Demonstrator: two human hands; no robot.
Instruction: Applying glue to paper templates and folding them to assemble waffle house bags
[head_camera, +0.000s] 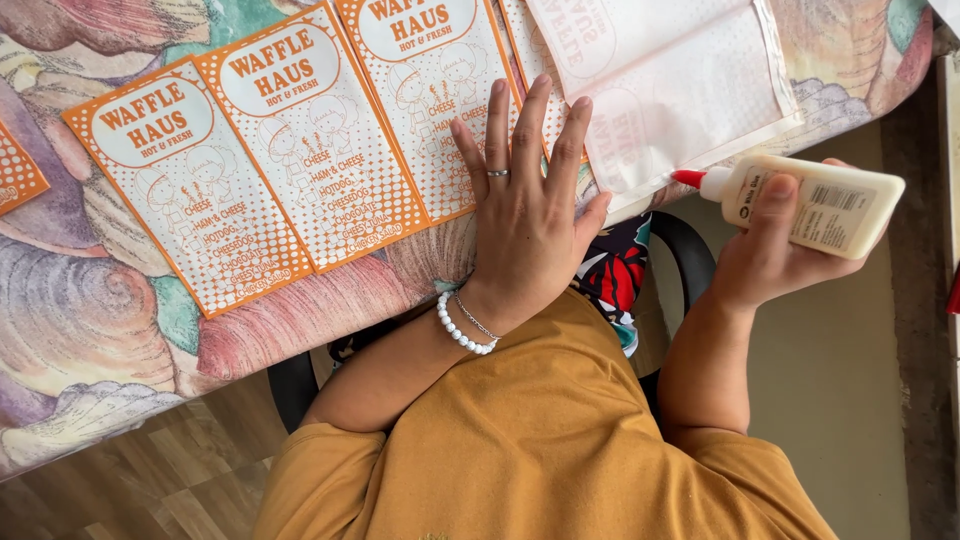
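Note:
My left hand (525, 215) lies flat, fingers spread, on the near ends of orange-and-white printed paper bags (310, 130) laid in a row on the table. It wears a ring, a white bead bracelet and a thin chain. My right hand (770, 250) grips a cream glue bottle (815, 205) with a red tip. The tip touches the near edge of a paper bag turned face down (670, 80), just right of my left thumb.
The table wears a cloth with a large shell pattern (80, 300). A black chair (690, 250) shows under my mustard-yellow shirt. Wood floor lies at lower left, a plain beige floor at right. Another orange bag pokes in at the left edge (15, 175).

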